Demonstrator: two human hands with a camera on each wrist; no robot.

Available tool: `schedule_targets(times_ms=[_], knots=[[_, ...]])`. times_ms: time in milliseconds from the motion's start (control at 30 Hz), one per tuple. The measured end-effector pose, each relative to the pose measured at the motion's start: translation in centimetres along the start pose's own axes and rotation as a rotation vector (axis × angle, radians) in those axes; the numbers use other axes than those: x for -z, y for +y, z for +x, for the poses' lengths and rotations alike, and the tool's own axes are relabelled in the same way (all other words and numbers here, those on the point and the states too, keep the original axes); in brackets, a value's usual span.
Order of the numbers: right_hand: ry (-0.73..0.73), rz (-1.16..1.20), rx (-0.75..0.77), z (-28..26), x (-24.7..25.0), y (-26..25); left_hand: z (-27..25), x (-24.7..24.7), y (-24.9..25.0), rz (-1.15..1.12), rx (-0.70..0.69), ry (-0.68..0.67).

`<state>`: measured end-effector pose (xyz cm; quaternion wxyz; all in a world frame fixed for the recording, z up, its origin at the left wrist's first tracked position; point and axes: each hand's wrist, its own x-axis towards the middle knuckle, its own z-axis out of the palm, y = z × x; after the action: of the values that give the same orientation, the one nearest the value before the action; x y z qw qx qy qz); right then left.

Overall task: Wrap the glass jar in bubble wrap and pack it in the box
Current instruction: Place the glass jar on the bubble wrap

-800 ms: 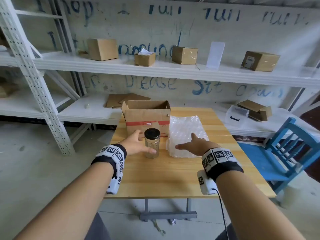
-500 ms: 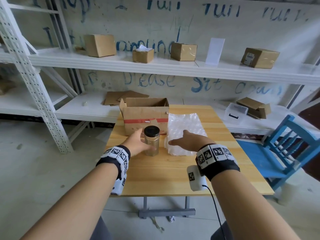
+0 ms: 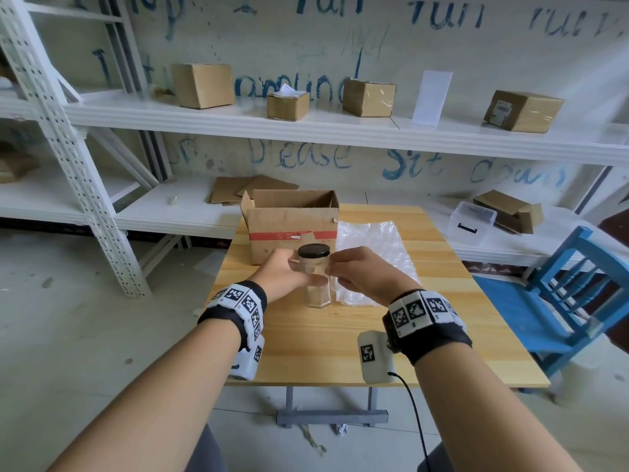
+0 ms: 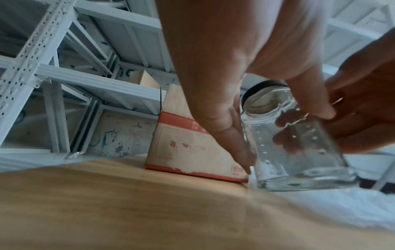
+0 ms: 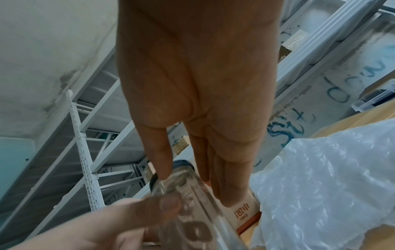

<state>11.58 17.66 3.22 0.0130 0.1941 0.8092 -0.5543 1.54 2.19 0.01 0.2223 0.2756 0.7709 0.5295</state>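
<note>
1. The pale wooden worktop (image 3: 340, 328) carries everything; white metal shelving behind holds spare cartons.
2. The open brown cardboard box with a red tape stripe (image 3: 291, 229) stands at the worktop's far edge, towards the far left corner, flaps up and ready.
3. The crinkled sheet of clear bubble wrap (image 3: 377, 247) lies flat just to the right of the box, reaching from the far edge towards the middle.
4. The left hand (image 3: 280, 275) grips the jar's left side, thumb and fingers curled round the glass; the right hand (image 3: 359, 270) pinches its upper right side just below the lid.
5. The clear, flat-sided glass jar with a black screw lid (image 3: 315, 277) is held between both hands near the worktop's middle, beside the wrap's left edge (whether its base touches the wood, I cannot tell).
6. Judged step: fetching the jar, wrapping not yet begun. Next it wants laying on its side across the wrap's near edge, then rolling.
</note>
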Motion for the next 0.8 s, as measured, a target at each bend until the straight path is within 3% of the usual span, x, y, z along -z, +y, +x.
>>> schedule_targets(times_ms=[133,367,567,800], knots=[[-0.041,0.055,0.11,0.1,0.1,0.3,-0.5,-0.1,1.1,-0.113,-0.009,-0.016],[-0.047,0.099,0.15,-0.3,0.2,0.5,-0.5,0.7,1.3,-0.169,0.005,-0.027],[0.071,0.097,0.109,0.4,-0.8,-0.1,-0.9,-0.8,2.6,-0.055,0.054,-0.139],[0.059,-0.002,0.048,-0.1,0.3,-0.5,-0.6,-0.9,3.1,-0.059,0.064,-0.013]])
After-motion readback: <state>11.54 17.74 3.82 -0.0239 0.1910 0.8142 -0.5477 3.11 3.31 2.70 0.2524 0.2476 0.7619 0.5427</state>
